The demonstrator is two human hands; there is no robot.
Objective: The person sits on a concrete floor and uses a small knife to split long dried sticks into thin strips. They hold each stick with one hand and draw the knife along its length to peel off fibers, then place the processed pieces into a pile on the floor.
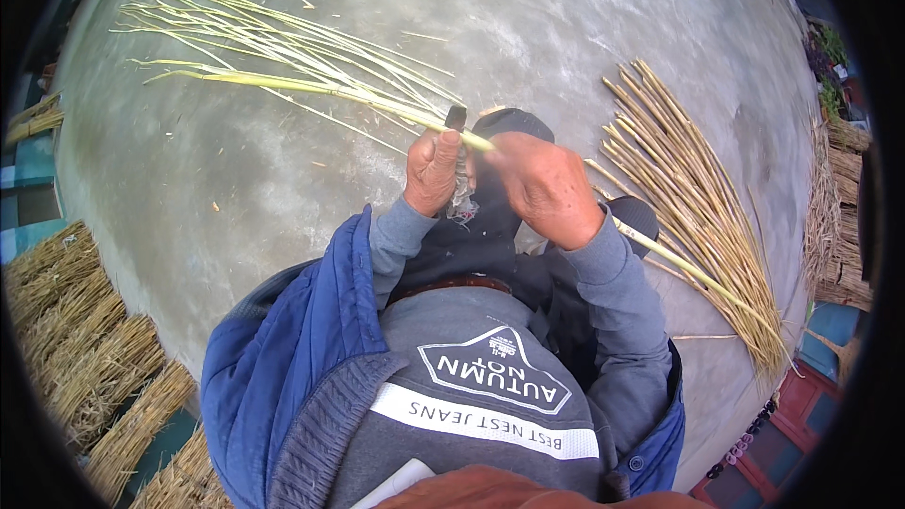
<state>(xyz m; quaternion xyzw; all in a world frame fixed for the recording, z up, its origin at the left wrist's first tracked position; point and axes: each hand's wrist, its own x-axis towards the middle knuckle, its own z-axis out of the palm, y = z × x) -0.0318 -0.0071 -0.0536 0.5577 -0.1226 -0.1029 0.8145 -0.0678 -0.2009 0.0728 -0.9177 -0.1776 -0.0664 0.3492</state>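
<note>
In the head view, held slantwise just beyond the lap: a pale green stalk (325,89), reaching from the thin tips at far left down to a thicker end between the hands. Around that thicker end, the left hand (434,172), curled narrow with the thumb laid along it, and also gripping a dark-tipped tool (456,118), upright and touching the stalk; below, a crumpled greyish wrapping (462,196), too unclear to name. Over the right end, the right hand (545,184), bunched tight, knuckles up and apparently pinching; fingertips hidden, so cannot tell how firmly. Beyond the right forearm, a pale length (698,273) on the same slant, perhaps part of the same stalk; cannot tell. Just beyond the held stalk, a loose fan of pale green strips (292,47) on the grey floor (264,151); to the right, a spread of golden-brown stalks (693,203); at near left, straw bundles (90,349). Likely light, springy and fairly stiff at the thick end, whippy toward the tips, perhaps a little slick, and apt to split or kink if bent sharply. Best taken by the thick end, with fingers well away from the dark tip.
</note>
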